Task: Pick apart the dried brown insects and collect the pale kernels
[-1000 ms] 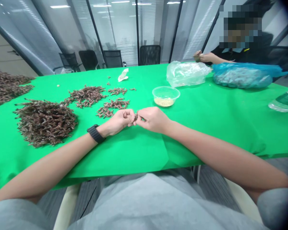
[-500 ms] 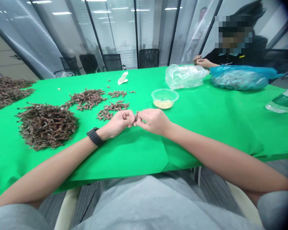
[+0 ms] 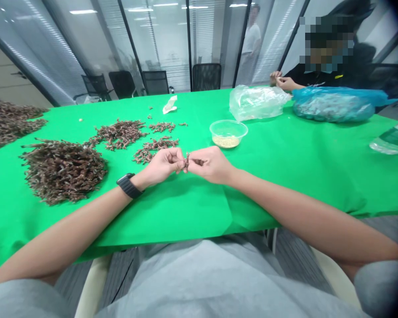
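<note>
Between my fingertips is a small brown dried piece (image 3: 186, 162), knobbly and twig-like; its exact kind is too small to make out. My left hand (image 3: 166, 165), with a dark watch on the wrist, pinches it from one side. From the other side my right hand (image 3: 212, 164) grips it with thumb and fingers. Just beyond my left hand lies a small scatter of similar pieces (image 3: 161, 143). A clear plastic bowl (image 3: 229, 128) with pale yellowish bits at its bottom stands past my right hand.
A large heap of dried brown pieces (image 3: 64, 172) sits at left, with a smaller pile (image 3: 119, 132) behind. Far right are a clear plastic bag (image 3: 257, 104), a full blue bag (image 3: 334, 106) and a bottle (image 3: 393, 139). A co-worker's hands (image 3: 283, 81) are behind the bags.
Both hands stay together on the small piece, the right fingers slightly more curled. The view has tilted a little. A person behind the glass has moved left.
</note>
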A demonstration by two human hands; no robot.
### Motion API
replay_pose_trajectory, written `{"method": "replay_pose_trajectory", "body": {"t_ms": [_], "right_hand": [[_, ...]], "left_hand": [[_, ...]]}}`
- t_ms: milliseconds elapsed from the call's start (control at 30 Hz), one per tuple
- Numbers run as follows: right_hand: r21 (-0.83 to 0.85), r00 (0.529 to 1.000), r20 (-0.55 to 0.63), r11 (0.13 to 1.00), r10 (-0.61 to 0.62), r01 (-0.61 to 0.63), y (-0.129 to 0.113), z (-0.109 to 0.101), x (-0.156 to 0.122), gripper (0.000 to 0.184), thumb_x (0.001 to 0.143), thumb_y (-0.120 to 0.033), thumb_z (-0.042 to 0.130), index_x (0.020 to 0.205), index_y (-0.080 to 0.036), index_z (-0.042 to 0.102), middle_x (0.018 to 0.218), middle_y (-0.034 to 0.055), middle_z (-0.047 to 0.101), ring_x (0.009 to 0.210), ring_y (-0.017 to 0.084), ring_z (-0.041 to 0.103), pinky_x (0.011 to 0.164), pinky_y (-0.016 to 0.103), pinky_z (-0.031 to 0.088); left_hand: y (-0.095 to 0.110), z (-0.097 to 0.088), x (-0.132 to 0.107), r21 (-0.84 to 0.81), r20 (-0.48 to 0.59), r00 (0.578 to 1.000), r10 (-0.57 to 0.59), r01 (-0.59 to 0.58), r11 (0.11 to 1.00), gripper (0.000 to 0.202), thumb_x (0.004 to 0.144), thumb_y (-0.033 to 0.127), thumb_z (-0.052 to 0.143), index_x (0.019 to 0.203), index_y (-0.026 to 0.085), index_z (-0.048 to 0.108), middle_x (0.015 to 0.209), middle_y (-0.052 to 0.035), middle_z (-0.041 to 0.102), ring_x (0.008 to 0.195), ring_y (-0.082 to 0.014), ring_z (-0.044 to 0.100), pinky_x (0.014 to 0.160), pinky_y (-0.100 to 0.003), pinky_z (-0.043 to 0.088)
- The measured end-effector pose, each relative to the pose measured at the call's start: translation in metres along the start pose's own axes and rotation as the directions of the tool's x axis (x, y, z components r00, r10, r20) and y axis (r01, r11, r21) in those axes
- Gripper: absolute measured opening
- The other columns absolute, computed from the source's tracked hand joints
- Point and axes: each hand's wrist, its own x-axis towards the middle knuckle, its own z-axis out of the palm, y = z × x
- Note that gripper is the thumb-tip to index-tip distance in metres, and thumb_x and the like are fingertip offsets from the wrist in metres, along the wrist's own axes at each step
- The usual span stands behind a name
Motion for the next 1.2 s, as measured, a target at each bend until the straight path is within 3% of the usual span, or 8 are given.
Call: {"method": "replay_pose_trajectory", "body": {"t_ms": [100,200,467,600,967,1200], "right_hand": [[0.107,0.998,0.013,0.992,0.069,-0.070,0.000,0.001,0.002,0.028,0.088,-0.025,0.056,0.064,-0.014,0.067,0.053,-0.0048,0.047,0.051,0.007,0.035,0.051,0.023,0.026],[0.095,0.994,-0.051,0.991,0.099,-0.094,0.001,0.003,0.003,0.027,0.089,-0.025,0.056,0.068,-0.014,0.069,0.056,-0.0034,0.053,0.052,0.007,0.039,0.051,0.023,0.029],[-0.069,0.983,-0.182,0.998,-0.009,-0.003,0.005,0.003,0.000,0.014,0.089,-0.028,0.062,0.084,-0.017,0.068,0.069,0.0001,0.068,0.052,0.008,0.047,0.055,0.023,0.039],[0.023,0.983,-0.182,0.999,0.036,-0.032,0.001,0.005,-0.001,0.013,0.090,-0.027,0.060,0.083,-0.017,0.066,0.072,0.0014,0.070,0.055,0.009,0.052,0.056,0.023,0.043],[0.153,0.975,-0.182,0.983,0.130,-0.102,-0.001,0.009,0.000,0.016,0.089,-0.027,0.061,0.078,-0.016,0.064,0.068,0.0008,0.066,0.058,0.010,0.053,0.056,0.023,0.042],[-0.083,0.998,-0.063,0.996,0.030,-0.035,0.005,0.002,0.001,0.024,0.093,-0.022,0.052,0.072,-0.016,0.063,0.060,-0.0032,0.055,0.051,0.008,0.041,0.052,0.023,0.030]], "left_hand": [[-0.001,-0.003,0.001,0.025,-0.010,0.999,0.031,-0.031,0.999,0.043,0.069,0.042,0.091,0.074,0.014,0.058,0.064,-0.0029,0.069,0.054,-0.0087,0.057,0.052,-0.018,0.041],[-0.001,-0.004,0.003,0.030,-0.060,0.995,0.085,-0.083,0.996,0.042,0.071,0.044,0.089,0.074,0.014,0.060,0.067,-0.0042,0.069,0.057,-0.0094,0.058,0.055,-0.020,0.043],[-0.002,-0.005,0.002,0.023,-0.092,0.990,0.103,-0.102,0.995,0.039,0.074,0.043,0.087,0.075,0.014,0.061,0.069,-0.0040,0.069,0.058,-0.0089,0.057,0.057,-0.020,0.045],[-0.001,-0.004,0.001,0.021,-0.096,0.991,0.097,-0.095,0.995,0.040,0.073,0.043,0.088,0.074,0.014,0.061,0.067,-0.0031,0.068,0.056,-0.0085,0.056,0.056,-0.020,0.045],[0.005,-0.004,0.001,0.085,-0.108,0.986,0.129,-0.120,0.989,0.041,0.071,0.042,0.090,0.071,0.014,0.060,0.066,-0.0036,0.069,0.056,-0.0087,0.057,0.055,-0.020,0.044],[0.001,-0.002,0.001,0.031,-0.083,0.993,0.087,-0.085,0.996,0.040,0.072,0.042,0.089,0.073,0.014,0.060,0.067,-0.0035,0.069,0.058,-0.0095,0.058,0.057,-0.021,0.046]]}}
